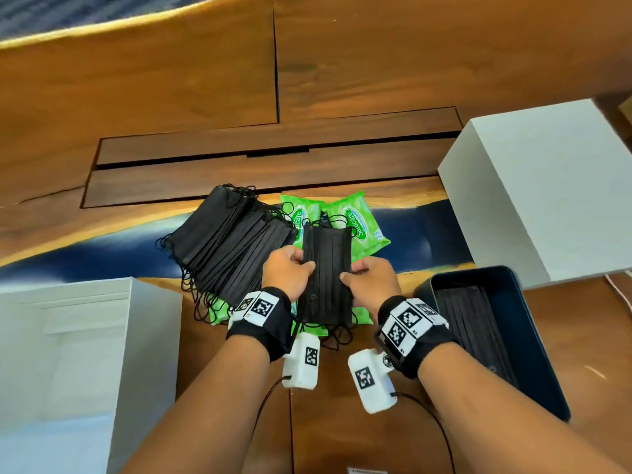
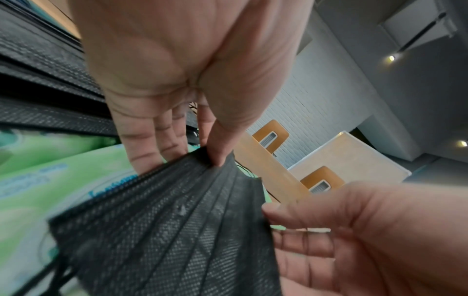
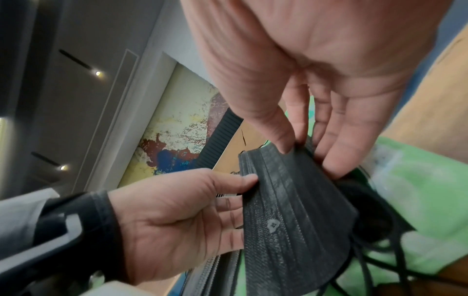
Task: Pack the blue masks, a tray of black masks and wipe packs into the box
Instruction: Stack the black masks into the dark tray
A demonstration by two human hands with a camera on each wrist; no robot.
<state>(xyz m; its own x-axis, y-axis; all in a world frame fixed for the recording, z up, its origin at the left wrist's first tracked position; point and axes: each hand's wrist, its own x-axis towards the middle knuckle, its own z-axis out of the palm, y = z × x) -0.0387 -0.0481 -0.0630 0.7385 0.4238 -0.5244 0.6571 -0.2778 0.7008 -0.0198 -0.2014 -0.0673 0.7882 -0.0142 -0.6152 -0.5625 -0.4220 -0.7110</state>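
Observation:
Both hands hold a small stack of black masks (image 1: 326,275) above the table. My left hand (image 1: 290,270) pinches its left edge, thumb on top and fingers beneath, and my right hand (image 1: 369,280) pinches the right edge the same way. The held black masks (image 2: 177,230) fill the left wrist view under my left thumb; in the right wrist view the black masks (image 3: 291,210) hang between both hands. A fanned pile of black masks (image 1: 225,248) lies to the left. Green wipe packs (image 1: 355,222) lie beneath and behind. A dark tray (image 1: 533,340) at the right holds black masks. No blue masks are visible.
An open white box (image 1: 68,354) stands at the lower left. Its white lid or a second box (image 1: 547,186) sits at the upper right. The wooden table (image 1: 171,114) has a recessed panel behind the masks. Loose ear loops dangle from the held stack.

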